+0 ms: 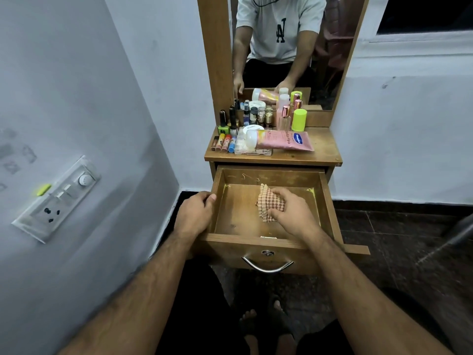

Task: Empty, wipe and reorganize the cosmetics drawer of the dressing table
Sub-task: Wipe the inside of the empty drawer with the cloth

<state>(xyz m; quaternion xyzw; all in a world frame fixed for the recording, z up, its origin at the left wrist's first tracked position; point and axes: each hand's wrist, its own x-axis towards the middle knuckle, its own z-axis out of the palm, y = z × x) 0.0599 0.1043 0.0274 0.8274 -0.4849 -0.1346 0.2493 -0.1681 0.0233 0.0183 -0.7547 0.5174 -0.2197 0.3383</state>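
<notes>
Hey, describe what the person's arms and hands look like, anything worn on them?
Both forearms are bare and hairy, with no sleeves in view. The left hand and right hand wear no gloves, and no rings, watch or bracelets show.

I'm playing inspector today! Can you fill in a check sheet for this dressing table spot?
Surface: dressing table top crowded with cosmetics.
Job's things: drawer pulled out, almost empty; checked cloth on its floor; pink tube lying on top.
Clutter: small pale scrap by the drawer's front wall.
Hands: left hand grips the drawer's side; right hand holds the cloth.
Cables: nothing seen.
Surroundings: mirror, wall switchboard, dark floor.
</notes>
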